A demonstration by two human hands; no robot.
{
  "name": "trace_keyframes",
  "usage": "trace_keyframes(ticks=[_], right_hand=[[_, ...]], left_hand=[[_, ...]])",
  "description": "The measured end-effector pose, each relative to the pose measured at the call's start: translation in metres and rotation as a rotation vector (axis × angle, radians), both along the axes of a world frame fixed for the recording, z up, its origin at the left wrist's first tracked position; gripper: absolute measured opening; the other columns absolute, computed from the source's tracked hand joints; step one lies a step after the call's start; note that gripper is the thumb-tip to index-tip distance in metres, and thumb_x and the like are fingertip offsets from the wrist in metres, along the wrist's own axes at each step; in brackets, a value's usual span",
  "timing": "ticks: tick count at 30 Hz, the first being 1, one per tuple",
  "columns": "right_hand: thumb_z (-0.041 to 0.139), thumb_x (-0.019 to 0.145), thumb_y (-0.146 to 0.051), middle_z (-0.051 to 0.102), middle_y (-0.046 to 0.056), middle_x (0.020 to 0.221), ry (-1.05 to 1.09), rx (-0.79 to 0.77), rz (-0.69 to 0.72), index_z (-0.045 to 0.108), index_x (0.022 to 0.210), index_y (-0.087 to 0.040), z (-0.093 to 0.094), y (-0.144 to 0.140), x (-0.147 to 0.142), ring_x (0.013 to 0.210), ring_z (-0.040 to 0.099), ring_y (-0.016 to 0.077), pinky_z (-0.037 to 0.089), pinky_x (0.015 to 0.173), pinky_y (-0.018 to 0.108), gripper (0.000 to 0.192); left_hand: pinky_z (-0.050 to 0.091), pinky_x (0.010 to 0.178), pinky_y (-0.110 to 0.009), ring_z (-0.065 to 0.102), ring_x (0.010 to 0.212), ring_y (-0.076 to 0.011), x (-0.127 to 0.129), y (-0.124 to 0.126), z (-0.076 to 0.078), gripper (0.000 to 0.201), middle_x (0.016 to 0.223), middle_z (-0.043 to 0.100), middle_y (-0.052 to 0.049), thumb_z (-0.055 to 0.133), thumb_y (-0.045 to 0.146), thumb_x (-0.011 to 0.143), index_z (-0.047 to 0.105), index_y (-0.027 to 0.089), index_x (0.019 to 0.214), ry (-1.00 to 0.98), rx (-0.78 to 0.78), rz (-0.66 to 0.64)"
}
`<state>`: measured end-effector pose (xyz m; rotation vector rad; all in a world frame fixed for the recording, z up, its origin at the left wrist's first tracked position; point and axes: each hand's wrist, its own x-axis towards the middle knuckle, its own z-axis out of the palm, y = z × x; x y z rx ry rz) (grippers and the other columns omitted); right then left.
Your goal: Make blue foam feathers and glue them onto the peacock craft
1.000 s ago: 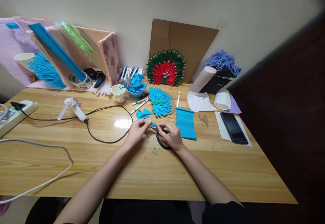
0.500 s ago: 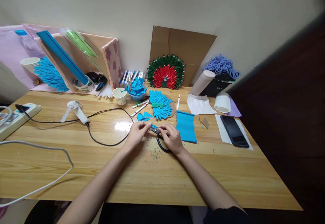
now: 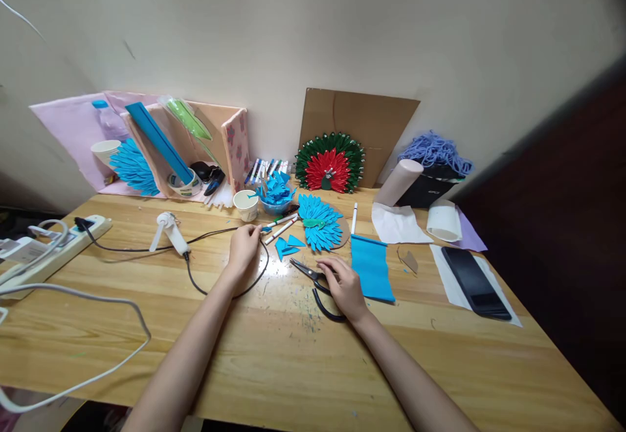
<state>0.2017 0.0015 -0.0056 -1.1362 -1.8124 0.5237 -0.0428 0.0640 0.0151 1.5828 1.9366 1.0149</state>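
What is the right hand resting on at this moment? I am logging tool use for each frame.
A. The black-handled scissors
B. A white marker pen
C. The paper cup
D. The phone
A: the right hand lies over the black loop handles of the scissors, whose blades lie open on the table, while the left hand is off to the side by the black cable.

The scissors [image 3: 313,275] are black-handled with short metal blades parted a little, pointing up-left. They lie flat on the desk [image 3: 293,354], just left of a blue paper strip [image 3: 372,267], handle loops under the right hand [image 3: 345,285].
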Motion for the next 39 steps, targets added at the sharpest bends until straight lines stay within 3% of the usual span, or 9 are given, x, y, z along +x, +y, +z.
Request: trace_keyframes(ticks=[5,10,16,19,22,27,31,36,39], right_hand=[[0.048,0.087,-0.020,0.065,0.005,0.088,-0.025,-0.017,0.024,0.061,0.091,-0.021,-0.001,-0.001,0.000,0.086,0.060,0.0189,0.048,0.076,0.032,0.014],[0.049,0.087,-0.022,0.064,0.005,0.086,-0.066,-0.024,0.060,0.061,0.089,-0.021,0.002,-0.002,-0.001,0.084,0.059,0.0196,0.048,0.074,0.032,0.012],[0.048,0.087,-0.022,0.063,0.005,0.086,-0.130,-0.021,0.079,0.058,0.089,-0.021,0.008,-0.003,-0.002,0.085,0.057,0.0190,0.046,0.076,0.032,0.010],[0.055,0.081,-0.020,0.060,0.004,0.084,-0.262,-0.055,0.054,0.054,0.083,-0.020,0.012,-0.002,0.001,0.084,0.054,0.0198,0.044,0.073,0.032,0.002],[0.056,0.072,-0.011,0.055,0.004,0.079,-0.458,-0.110,0.053,0.048,0.072,-0.020,0.016,0.000,0.008,0.081,0.051,0.0197,0.042,0.067,0.029,0.012],[0.050,0.068,-0.003,0.052,0.003,0.078,-0.586,-0.177,0.056,0.045,0.067,-0.019,0.021,0.006,0.029,0.080,0.048,0.0186,0.040,0.066,0.027,0.017],[0.048,0.074,-0.004,0.055,0.003,0.079,-0.466,-0.151,0.049,0.050,0.074,-0.019,0.026,0.009,0.036,0.080,0.050,0.0182,0.041,0.069,0.028,0.015],[0.049,0.085,-0.019,0.061,0.006,0.093,-0.181,-0.054,0.116,0.058,0.095,-0.021,0.029,0.002,0.016,0.091,0.054,0.0202,0.044,0.080,0.034,0.013],[0.049,0.086,-0.020,0.063,0.005,0.089,-0.123,-0.031,0.129,0.061,0.092,-0.021,0.024,-0.002,0.006,0.088,0.057,0.0197,0.046,0.078,0.034,0.013]], left_hand=[[0.040,0.076,-0.035,0.053,0.088,-0.0254,0.013,0.001,0.003,0.020,0.092,0.057,-0.014,0.048,0.025,0.082,0.063,0.013,0.088,0.288,0.180,0.054],[0.042,0.078,-0.033,0.052,0.089,-0.0222,0.039,0.007,0.002,0.014,0.092,0.056,-0.009,0.056,0.023,0.078,0.065,0.017,0.088,0.355,0.146,-0.395],[0.042,0.075,-0.034,0.053,0.085,-0.0229,0.049,0.022,-0.004,0.006,0.086,0.059,-0.009,0.065,0.017,0.069,0.064,0.016,0.075,0.358,0.064,-0.445],[0.042,0.073,-0.031,0.055,0.080,-0.0205,0.049,0.019,-0.005,0.002,0.079,0.061,-0.006,0.063,0.018,0.070,0.061,0.017,0.071,0.246,0.101,-0.425],[0.045,0.066,-0.029,0.058,0.070,-0.0178,0.050,0.007,-0.006,0.010,0.071,0.062,-0.003,0.061,0.026,0.072,0.059,0.017,0.074,-0.099,0.104,-0.334],[0.048,0.055,-0.029,0.061,0.058,-0.0175,0.060,-0.021,-0.008,0.033,0.064,0.063,-0.003,0.068,0.041,0.064,0.058,0.013,0.078,-0.693,-0.169,-0.308],[0.046,0.057,-0.026,0.059,0.058,-0.0147,0.068,-0.035,-0.006,0.031,0.063,0.062,-0.002,0.068,0.039,0.064,0.059,0.012,0.073,-0.696,-0.198,-0.352],[0.044,0.060,-0.025,0.057,0.063,-0.0145,0.078,-0.046,-0.007,0.025,0.067,0.063,-0.004,0.062,0.037,0.071,0.063,0.012,0.071,-0.556,-0.155,-0.514],[0.045,0.064,-0.026,0.059,0.068,-0.0155,0.082,-0.050,-0.010,0.022,0.072,0.065,-0.005,0.059,0.035,0.074,0.065,0.013,0.073,-0.497,-0.132,-0.591]])
